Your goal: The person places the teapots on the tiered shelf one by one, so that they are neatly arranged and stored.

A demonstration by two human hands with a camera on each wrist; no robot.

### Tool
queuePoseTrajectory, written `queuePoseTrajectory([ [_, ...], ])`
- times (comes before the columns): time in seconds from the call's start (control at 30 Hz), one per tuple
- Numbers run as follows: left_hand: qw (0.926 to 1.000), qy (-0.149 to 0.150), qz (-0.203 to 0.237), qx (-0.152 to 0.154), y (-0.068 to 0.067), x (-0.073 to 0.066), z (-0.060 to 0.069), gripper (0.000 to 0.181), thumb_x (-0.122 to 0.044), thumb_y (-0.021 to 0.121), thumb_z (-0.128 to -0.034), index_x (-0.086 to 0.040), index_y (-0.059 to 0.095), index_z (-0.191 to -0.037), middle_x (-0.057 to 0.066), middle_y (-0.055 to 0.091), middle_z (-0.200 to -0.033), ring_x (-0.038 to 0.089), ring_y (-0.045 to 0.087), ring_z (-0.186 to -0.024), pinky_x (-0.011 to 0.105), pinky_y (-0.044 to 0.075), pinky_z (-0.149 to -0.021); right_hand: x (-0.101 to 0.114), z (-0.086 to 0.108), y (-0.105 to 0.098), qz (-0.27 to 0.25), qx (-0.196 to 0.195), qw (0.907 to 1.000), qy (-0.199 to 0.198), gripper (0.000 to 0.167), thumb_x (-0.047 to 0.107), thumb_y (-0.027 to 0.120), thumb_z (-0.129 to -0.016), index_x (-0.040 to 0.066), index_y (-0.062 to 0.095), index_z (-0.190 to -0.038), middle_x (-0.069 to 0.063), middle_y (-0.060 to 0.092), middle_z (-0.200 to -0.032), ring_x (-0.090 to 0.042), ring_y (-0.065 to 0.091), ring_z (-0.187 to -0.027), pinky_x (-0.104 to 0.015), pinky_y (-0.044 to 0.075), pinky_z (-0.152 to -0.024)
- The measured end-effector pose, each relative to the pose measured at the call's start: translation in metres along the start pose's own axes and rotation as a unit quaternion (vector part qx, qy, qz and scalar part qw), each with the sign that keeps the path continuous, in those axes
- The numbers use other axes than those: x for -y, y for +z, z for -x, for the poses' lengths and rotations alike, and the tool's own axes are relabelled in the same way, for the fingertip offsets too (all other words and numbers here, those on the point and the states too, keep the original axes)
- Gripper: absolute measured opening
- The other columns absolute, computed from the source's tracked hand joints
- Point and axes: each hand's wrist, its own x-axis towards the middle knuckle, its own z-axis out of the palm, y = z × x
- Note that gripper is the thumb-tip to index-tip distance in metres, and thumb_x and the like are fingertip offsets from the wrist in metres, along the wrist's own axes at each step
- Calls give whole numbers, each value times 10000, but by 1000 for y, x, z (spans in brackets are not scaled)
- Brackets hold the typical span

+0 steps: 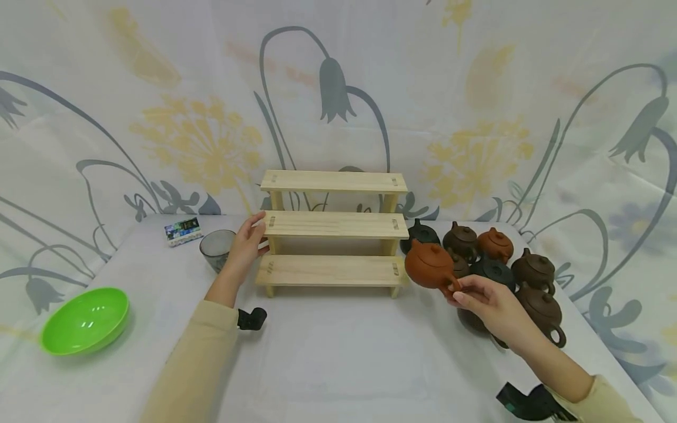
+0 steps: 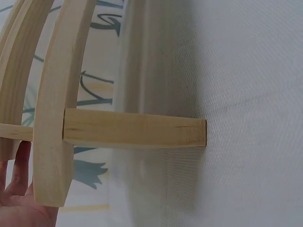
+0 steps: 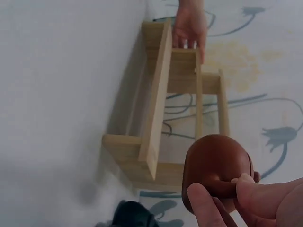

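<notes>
A three-tier wooden display stand (image 1: 328, 270) stands at the middle of the table, its boards rising like steps. My left hand (image 1: 247, 242) grips the left end of the middle board, with fingers above and below it; the left wrist view shows some fingers (image 2: 20, 172) against the wood. To the right of the stand my right hand (image 1: 489, 305) pinches a reddish-brown clay teapot (image 1: 427, 264) by its handle. The teapot is held up off the table, in front of a cluster of dark brown, black and reddish teapots (image 1: 533, 269).
Left of the stand are a smoky glass cup (image 1: 214, 244), partly behind my left hand, and a small printed box (image 1: 183, 231). A bright green bowl (image 1: 84, 323) sits at the table's left. A flower-patterned cloth (image 1: 201, 106) hangs behind.
</notes>
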Motion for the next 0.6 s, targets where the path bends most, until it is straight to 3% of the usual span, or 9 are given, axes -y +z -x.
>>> queuePoseTrajectory([
  [0.2, 10000, 22, 15, 9, 0, 1, 0, 485, -284, 366, -1023, -130, 270, -1473, 201, 362, -1384, 331, 395, -1239, 457, 365, -1006, 17, -12, -2, 381, -87, 9988, -308, 281, 138, 585, -934, -79, 568, -1112, -161, 653, -1002, -164, 638, -860, -243, 519, -737],
  [0.43, 9993, 122, 239, 260, -4, 5, -1, 526, -282, 401, -1013, -131, 229, -1487, 217, 349, -1378, 334, 369, -1256, 459, 338, -1026, 40, -34, 1, -427, 246, 9981, -377, 289, 58, 533, -951, -140, 499, -1159, -277, 587, -1116, -264, 642, -946, -284, 515, -810],
  [0.6, 9986, 187, 360, 325, -5, 8, -1, 554, -278, 427, -1006, -122, 211, -1492, 219, 348, -1383, 327, 365, -1257, 452, 332, -1029, 57, -54, 4, -456, 253, 9974, -492, 272, 39, 516, -956, -141, 502, -1159, -288, 572, -1133, -286, 635, -963, -274, 510, -814],
])
